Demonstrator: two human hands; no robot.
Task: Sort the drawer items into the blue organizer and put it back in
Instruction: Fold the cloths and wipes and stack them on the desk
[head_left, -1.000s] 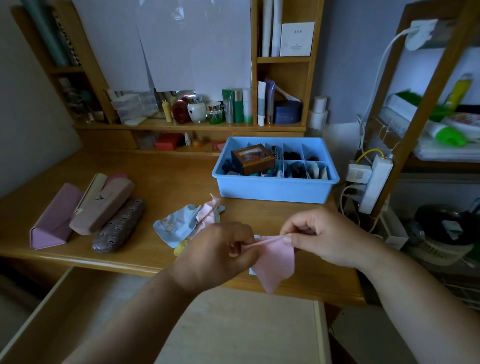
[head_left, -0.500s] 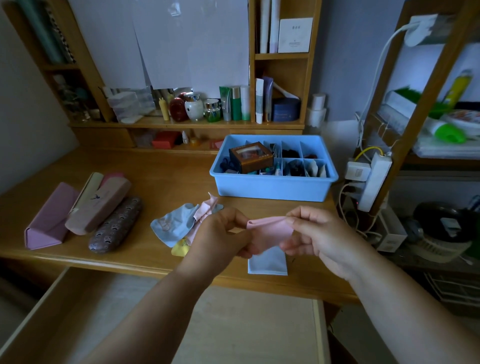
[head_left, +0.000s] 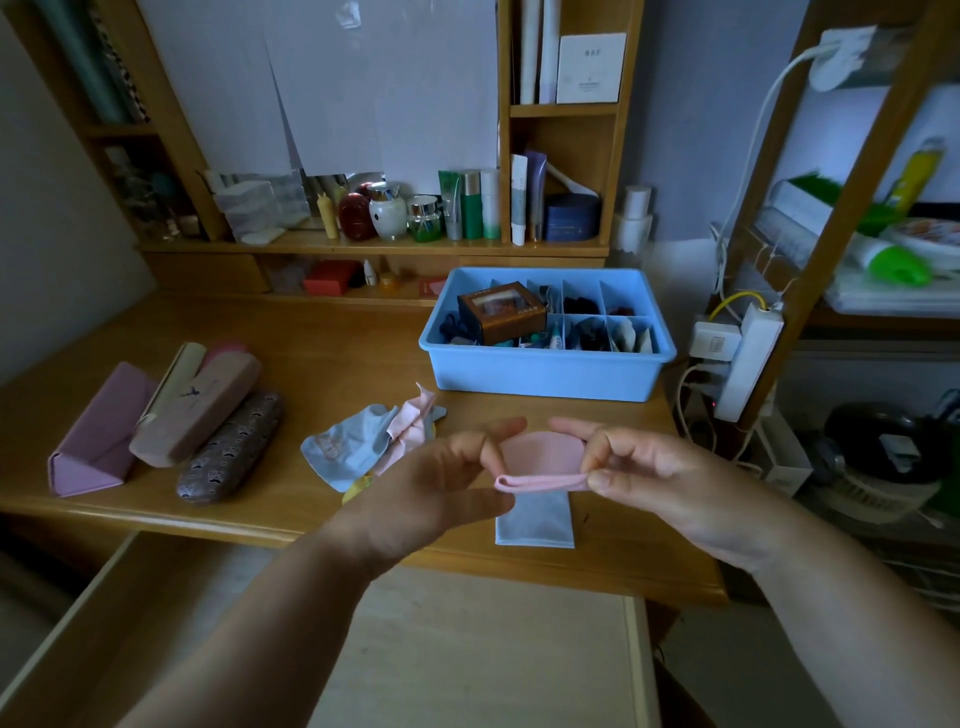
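Observation:
A small pink cloth (head_left: 540, 460), folded over, hangs between my two hands above the desk's front edge. My left hand (head_left: 431, 493) pinches its left end and my right hand (head_left: 654, 473) pinches its right end. Directly below lies a folded pale blue cloth (head_left: 535, 525). A loose heap of blue and pink cloths (head_left: 374, 441) sits to the left of my hands. The blue organizer (head_left: 545, 374) stands at the back right of the desk, with a brown box (head_left: 501, 312) and small items in its compartments. The open drawer (head_left: 467, 649) lies under my arms.
Several glasses cases (head_left: 197, 415) lie at the desk's left. Bottles and jars (head_left: 415, 213) line the shelf behind. A power strip (head_left: 748, 358) with cables hangs at the right, next to a wooden rack (head_left: 831, 197).
The pink cloth hung loose from my hands a second ago; it is now folded into a short band held level between them. My hands have risen slightly.

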